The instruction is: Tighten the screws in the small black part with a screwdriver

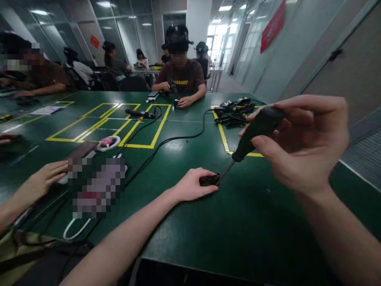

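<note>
My left hand (193, 186) rests on the green table (208, 234), fingers closed around a small black part (209, 180) held down on the surface. My right hand (300, 139) is raised at the right, fingers wrapped round the dark handle of a screwdriver (256, 131). The screwdriver slants down to the left, and its thin shaft meets the black part at its right end.
A black cable (166, 143) runs across the table from the centre. A heap of black parts (235, 111) lies at the back right by yellow tape lines (157, 131). Another person's hand (47, 176) rests at the left. A person in a brown shirt (181, 79) sits opposite.
</note>
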`<state>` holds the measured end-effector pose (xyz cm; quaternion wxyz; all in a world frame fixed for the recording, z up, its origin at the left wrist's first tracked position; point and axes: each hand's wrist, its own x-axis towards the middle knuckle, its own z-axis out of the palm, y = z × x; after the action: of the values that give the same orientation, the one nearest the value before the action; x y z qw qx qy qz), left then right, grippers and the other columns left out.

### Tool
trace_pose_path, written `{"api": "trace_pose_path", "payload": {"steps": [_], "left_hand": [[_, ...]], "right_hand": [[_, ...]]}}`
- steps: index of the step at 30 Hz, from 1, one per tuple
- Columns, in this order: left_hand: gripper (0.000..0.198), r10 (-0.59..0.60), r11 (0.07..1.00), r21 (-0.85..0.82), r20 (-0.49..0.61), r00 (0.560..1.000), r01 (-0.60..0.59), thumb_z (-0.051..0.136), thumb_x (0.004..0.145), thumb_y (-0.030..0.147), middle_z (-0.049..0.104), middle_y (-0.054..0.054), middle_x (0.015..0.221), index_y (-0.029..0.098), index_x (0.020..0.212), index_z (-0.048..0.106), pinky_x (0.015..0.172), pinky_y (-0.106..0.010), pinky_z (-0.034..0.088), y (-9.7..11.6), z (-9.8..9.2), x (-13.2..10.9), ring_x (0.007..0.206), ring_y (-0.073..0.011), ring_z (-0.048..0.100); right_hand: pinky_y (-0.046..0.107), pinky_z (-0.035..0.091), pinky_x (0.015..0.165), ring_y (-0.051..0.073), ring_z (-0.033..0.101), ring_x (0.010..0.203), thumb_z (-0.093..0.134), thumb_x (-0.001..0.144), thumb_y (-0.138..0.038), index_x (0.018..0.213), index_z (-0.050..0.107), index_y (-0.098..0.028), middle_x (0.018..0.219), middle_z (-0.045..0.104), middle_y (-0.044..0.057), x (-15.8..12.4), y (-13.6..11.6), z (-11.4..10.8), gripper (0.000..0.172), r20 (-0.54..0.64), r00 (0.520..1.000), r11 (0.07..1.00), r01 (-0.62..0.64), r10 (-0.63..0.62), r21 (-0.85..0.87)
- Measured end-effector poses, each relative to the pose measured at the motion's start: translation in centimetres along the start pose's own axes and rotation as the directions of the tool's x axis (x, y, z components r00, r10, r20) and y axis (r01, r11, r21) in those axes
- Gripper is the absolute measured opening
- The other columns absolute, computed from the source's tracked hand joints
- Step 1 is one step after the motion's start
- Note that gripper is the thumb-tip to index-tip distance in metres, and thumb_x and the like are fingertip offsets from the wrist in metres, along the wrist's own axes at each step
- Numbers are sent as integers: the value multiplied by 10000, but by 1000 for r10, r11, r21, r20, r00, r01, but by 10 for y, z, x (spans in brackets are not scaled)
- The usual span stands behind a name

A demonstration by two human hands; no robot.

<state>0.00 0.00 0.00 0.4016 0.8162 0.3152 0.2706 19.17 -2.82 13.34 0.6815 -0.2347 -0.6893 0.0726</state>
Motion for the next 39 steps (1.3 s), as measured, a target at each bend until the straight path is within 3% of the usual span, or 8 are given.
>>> {"api": "trace_pose_path", "payload": {"steps": [12,18,24,30,36,39], "left_hand": [[340,-9,1000,-5,2,1000,9,818,819,259,789,-94,1101,155,1139,774,901,-337,551,4,0,-1,979,-228,719],[386,-39,993,-111,69,997,47,864,781,305,794,-77,1070,158,1128,781,884,-330,550,-6,-4,10,931,-208,713],[473,-85,988,-121,131,988,101,871,749,343,786,-78,1031,133,1162,772,693,-279,520,-16,-2,37,712,-144,648],[574,-39,992,-120,96,995,50,893,709,313,762,-84,1116,162,1242,741,710,-258,514,-17,-2,33,805,-156,666],[509,-74,990,-114,110,991,87,875,733,302,767,-76,1085,159,1208,759,675,-255,498,-15,-3,32,697,-119,605],[477,-84,991,-94,104,991,94,862,749,297,767,-72,1072,162,1196,764,675,-255,490,-15,-2,32,683,-115,593]], "right_hand": [[232,598,543,162,729,837,951,702,-279,1231,708,-377,997,683,-7,-2,-1,-2,591,54,991,990,126,-122,-67],[224,579,503,139,713,755,938,702,-212,1208,690,-357,986,667,-20,1,0,-3,583,70,991,987,120,-113,-104],[206,542,522,126,702,755,916,701,-145,1270,650,-416,987,691,-40,3,7,-8,684,63,997,984,60,-50,-168],[250,562,570,148,689,760,867,754,-177,1294,662,-389,1028,701,-13,-1,10,-12,615,81,997,976,15,3,-219],[314,575,604,187,693,813,793,847,-254,1355,650,-415,1086,692,13,-3,13,-17,551,121,993,981,29,-5,-193],[298,577,580,178,695,780,865,797,-314,1358,644,-445,1047,694,-3,-1,11,-16,617,125,992,978,31,-6,-204]]}}
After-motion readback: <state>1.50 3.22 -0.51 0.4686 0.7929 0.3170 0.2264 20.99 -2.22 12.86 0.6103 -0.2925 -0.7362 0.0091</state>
